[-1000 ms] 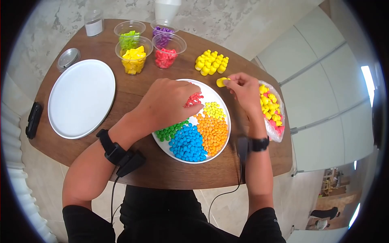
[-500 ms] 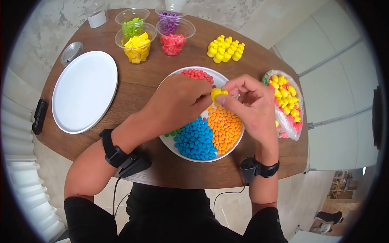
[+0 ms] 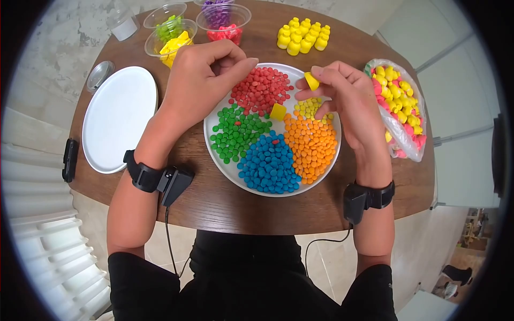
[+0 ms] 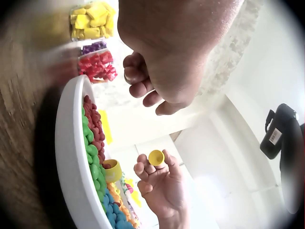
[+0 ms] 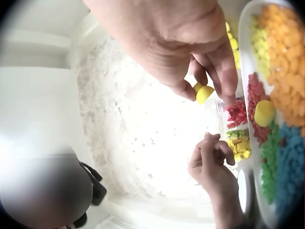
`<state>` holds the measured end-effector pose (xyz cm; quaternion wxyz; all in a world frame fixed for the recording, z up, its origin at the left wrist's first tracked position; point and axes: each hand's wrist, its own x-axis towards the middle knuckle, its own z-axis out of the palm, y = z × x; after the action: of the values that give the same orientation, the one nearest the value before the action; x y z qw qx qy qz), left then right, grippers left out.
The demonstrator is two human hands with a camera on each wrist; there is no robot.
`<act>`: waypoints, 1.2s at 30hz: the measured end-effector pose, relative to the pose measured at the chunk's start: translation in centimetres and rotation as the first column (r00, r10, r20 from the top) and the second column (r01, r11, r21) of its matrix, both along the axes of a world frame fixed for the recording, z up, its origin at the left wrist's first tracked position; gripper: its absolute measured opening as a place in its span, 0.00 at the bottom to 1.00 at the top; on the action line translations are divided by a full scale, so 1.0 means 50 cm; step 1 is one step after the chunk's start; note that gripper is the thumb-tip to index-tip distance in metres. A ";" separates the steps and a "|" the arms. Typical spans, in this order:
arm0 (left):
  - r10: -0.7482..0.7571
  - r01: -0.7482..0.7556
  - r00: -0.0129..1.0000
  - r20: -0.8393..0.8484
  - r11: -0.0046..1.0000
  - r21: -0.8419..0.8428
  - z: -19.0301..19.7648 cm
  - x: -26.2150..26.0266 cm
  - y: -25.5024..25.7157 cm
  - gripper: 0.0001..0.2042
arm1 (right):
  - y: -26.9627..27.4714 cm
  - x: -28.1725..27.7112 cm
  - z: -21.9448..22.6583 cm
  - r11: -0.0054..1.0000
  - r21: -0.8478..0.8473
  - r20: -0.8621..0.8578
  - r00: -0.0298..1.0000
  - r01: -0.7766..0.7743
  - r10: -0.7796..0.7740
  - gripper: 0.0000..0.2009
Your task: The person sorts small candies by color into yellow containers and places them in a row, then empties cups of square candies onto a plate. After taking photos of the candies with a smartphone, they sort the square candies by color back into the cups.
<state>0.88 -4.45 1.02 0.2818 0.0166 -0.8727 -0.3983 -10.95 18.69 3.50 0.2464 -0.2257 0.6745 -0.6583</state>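
My right hand (image 3: pixel 356 99) pinches a small hollow yellow cap (image 3: pixel 311 81) between thumb and fingers above the plate's right side. The cap's round opening (image 4: pixel 156 158) shows in the left wrist view. On the white plate (image 3: pixel 233 175), a yellow cup-shaped piece (image 3: pixel 278 112) stands near the middle among sorted candies. Red candies (image 3: pixel 262 88) lie at the far side, green candies (image 3: pixel 235 134) at the left, blue candies (image 3: pixel 267 163) nearest. My left hand (image 3: pixel 198 80) hovers at the red candies' edge with fingers curled and thumb near the index finger; I cannot tell whether it pinches anything.
Orange candies (image 3: pixel 310 144) and yellow candies (image 3: pixel 308 108) fill the plate's right side. Yellow bottle-shaped pieces (image 3: pixel 302 37) stand grouped behind. A plastic bag (image 3: pixel 399 107) of yellow and pink pieces lies right. Clear cups (image 3: pixel 176 35) stand at back left, near a second white plate (image 3: pixel 120 123).
Both hands, earlier together at the yellow piece, have moved apart. The cup part now stands on the plate, the cap stays in my right hand, and my left hand has shifted left and back.
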 end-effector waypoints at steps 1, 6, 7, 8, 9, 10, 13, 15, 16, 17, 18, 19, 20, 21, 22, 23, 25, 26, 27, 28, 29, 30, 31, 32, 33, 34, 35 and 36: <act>0.005 -0.005 1.000 0.013 1.000 -0.024 -0.002 -0.001 0.000 0.07 | -0.002 -0.001 -0.002 0.998 -0.052 0.135 0.990 -0.027 0.034 0.08; -0.004 0.013 0.997 0.077 0.993 -0.116 -0.008 -0.003 -0.010 0.08 | -0.006 -0.019 -0.023 0.987 -0.161 0.313 0.949 0.023 0.029 0.06; 0.007 0.007 0.996 0.091 0.989 -0.147 -0.005 -0.002 -0.012 0.09 | -0.001 -0.027 -0.032 0.980 -0.190 0.290 0.950 -0.061 0.115 0.06; 0.018 0.000 0.994 0.104 0.984 -0.176 -0.005 -0.002 -0.012 0.09 | 0.003 -0.031 -0.039 0.981 -0.185 0.289 0.950 -0.065 0.118 0.06; 0.022 -0.005 0.995 0.102 0.986 -0.169 -0.008 -0.003 -0.014 0.09 | 0.002 -0.026 -0.036 0.994 -0.051 0.110 0.989 -0.096 0.101 0.06; 0.021 -0.004 0.995 0.093 0.984 -0.176 -0.011 -0.004 -0.016 0.09 | 0.000 -0.020 -0.034 0.991 0.087 -0.075 0.991 -0.102 0.109 0.07; 0.015 -0.002 0.997 0.074 0.984 -0.179 -0.017 -0.007 -0.023 0.10 | -0.007 0.014 -0.040 0.895 0.442 -0.461 0.839 -0.063 0.287 0.11; 0.011 0.000 0.998 0.065 0.984 -0.178 -0.017 -0.005 -0.024 0.10 | -0.014 0.034 -0.034 0.861 0.502 -0.443 0.830 -0.084 0.339 0.15; 0.015 -0.004 0.999 0.046 0.975 -0.221 -0.013 -0.003 -0.023 0.09 | -0.016 0.044 -0.031 0.848 0.526 -0.476 0.804 -0.066 0.357 0.14; 0.016 -0.008 0.999 0.028 0.964 -0.265 -0.010 -0.001 -0.024 0.09 | -0.018 0.049 -0.031 0.836 0.547 -0.507 0.776 -0.045 0.374 0.14; 0.019 -0.011 0.999 0.028 0.965 -0.262 -0.009 0.000 -0.027 0.09 | -0.020 0.047 -0.032 0.834 0.549 -0.507 0.775 -0.048 0.378 0.14; 0.009 -0.003 1.000 0.021 0.957 -0.290 -0.009 0.000 -0.030 0.09 | -0.021 0.045 -0.036 0.832 0.554 -0.522 0.764 -0.034 0.379 0.14; -0.002 0.007 1.000 0.017 0.949 -0.316 -0.010 -0.001 -0.031 0.09 | -0.021 0.043 -0.039 0.829 0.559 -0.536 0.754 -0.020 0.380 0.14; -0.001 0.006 1.000 0.016 0.950 -0.312 -0.012 -0.001 -0.031 0.09 | -0.023 0.041 -0.041 0.827 0.562 -0.535 0.753 -0.020 0.382 0.14; -0.017 0.020 1.000 0.010 0.946 -0.325 -0.013 -0.002 -0.030 0.09 | -0.025 0.039 -0.043 0.835 0.549 -0.515 0.778 -0.024 0.360 0.14; -0.034 0.033 0.999 0.005 0.941 -0.337 -0.015 -0.003 -0.029 0.09 | -0.026 0.037 -0.045 0.843 0.537 -0.492 0.802 -0.027 0.338 0.15; -0.047 0.041 0.999 -0.007 0.936 -0.348 -0.017 -0.004 -0.026 0.09 | -0.030 0.028 -0.051 0.851 0.524 -0.484 0.815 -0.020 0.318 0.14; -0.059 0.050 0.998 -0.016 0.930 -0.363 -0.017 -0.004 -0.025 0.09 | -0.033 0.024 -0.054 0.861 0.509 -0.475 0.829 -0.015 0.295 0.14; -0.060 0.050 0.998 -0.017 0.931 -0.360 -0.017 -0.004 -0.023 0.09 | -0.036 0.020 -0.058 0.859 0.511 -0.475 0.829 -0.014 0.296 0.14; -0.060 0.049 0.998 -0.019 0.930 -0.364 -0.017 -0.004 -0.020 0.09 | -0.039 0.017 -0.062 0.880 0.475 -0.468 0.843 -0.012 0.265 0.16; -0.061 0.049 0.998 -0.021 0.929 -0.368 -0.016 -0.004 -0.018 0.10 | -0.042 0.016 -0.063 0.899 0.438 -0.461 0.856 -0.008 0.233 0.18; -0.064 0.051 0.998 -0.023 0.929 -0.367 -0.014 -0.003 -0.016 0.10 | -0.046 0.017 -0.059 0.898 0.439 -0.462 0.856 -0.005 0.231 0.18; -0.059 0.054 0.998 -0.002 0.929 -0.366 -0.012 -0.002 -0.014 0.09 | -0.050 0.020 -0.051 0.879 0.477 -0.490 0.836 0.021 0.246 0.20; -0.054 0.057 0.998 0.019 0.929 -0.365 -0.010 -0.002 -0.013 0.09 | -0.052 0.020 -0.046 0.857 0.513 -0.516 0.816 0.048 0.263 0.21; -0.058 0.060 0.998 0.018 0.929 -0.365 -0.012 -0.003 -0.013 0.09 | -0.052 0.016 -0.048 0.857 0.513 -0.516 0.816 0.052 0.260 0.21; -0.064 0.067 0.998 0.019 0.932 -0.357 -0.017 -0.005 -0.013 0.09 | -0.052 0.011 -0.053 0.864 0.499 -0.528 0.812 0.062 0.247 0.22; -0.071 0.073 0.997 0.021 0.934 -0.349 -0.020 -0.007 -0.012 0.09 | -0.052 0.009 -0.055 0.872 0.484 -0.540 0.809 0.071 0.234 0.23; -0.072 0.075 0.997 0.020 0.934 -0.349 -0.022 -0.008 -0.010 0.09 | -0.050 0.009 -0.052 0.872 0.484 -0.541 0.808 0.073 0.232 0.23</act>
<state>0.46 -4.97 -0.10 0.2623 -0.0650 -0.9305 -0.2471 -10.48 16.18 0.92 0.1041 -0.3766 0.8489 -0.3560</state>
